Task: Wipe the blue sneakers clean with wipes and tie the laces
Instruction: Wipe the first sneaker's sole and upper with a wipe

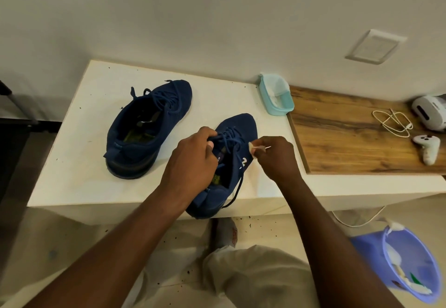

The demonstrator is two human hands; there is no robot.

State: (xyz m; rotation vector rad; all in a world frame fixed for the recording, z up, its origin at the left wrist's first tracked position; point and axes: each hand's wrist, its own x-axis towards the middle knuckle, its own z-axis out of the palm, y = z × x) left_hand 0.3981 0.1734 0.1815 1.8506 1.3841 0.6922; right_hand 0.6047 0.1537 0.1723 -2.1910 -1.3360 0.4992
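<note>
Two blue sneakers stand on a white table. The left sneaker sits alone at the middle, its laces loose. The right sneaker lies at the front edge, heel over the rim. My left hand grips its tongue and laces at the opening. My right hand pinches a small crumpled white wipe against the shoe's outer side. A dark lace end hangs down the right side of that shoe.
A light blue wipes tub stands open at the table's back right corner. Beside it, a wooden shelf holds a white cable, a controller and a headset. A purple bin with used wipes sits on the floor, lower right.
</note>
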